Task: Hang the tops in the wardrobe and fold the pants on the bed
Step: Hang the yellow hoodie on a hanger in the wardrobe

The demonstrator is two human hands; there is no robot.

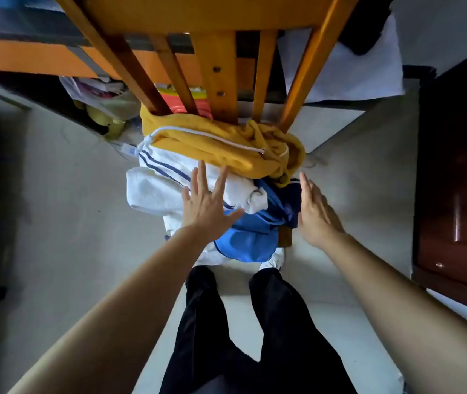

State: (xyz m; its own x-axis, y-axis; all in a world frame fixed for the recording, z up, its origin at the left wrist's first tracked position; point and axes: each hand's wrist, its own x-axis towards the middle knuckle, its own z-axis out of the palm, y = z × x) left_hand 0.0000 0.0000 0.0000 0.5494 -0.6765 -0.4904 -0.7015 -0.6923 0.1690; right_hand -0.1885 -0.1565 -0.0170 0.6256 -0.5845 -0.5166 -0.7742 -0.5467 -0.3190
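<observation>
Most of the frame is pale grey floor [70,194], with a wooden chair [218,78] running down from the top centre and a dark wooden cabinet [460,180] along the right edge; whether that is the wardrobe cannot be told. No bed can be made out for certain.

The clothes lie heaped on the chair seat at mid-frame. A yellow hoodie [218,146] sits on top at the far side, its long axis running left to right. Below it a white garment [155,189] with navy stripes spills to the left, and a blue garment [243,240] hangs at the near edge.

The left hand [206,206] is spread flat with fingers straight and apart, over the white garment and pointing up-frame at the hoodie; whether it touches the cloth is unclear. The right hand [316,214] stands edge-on, fingers straight and together, just beside the right flank of the heap, holding nothing.

The hoodie lies directly beyond both hands. The left fingertips are nearer to it, almost at its lower hem, so a reach up-frame looks like the likely first pick.
</observation>
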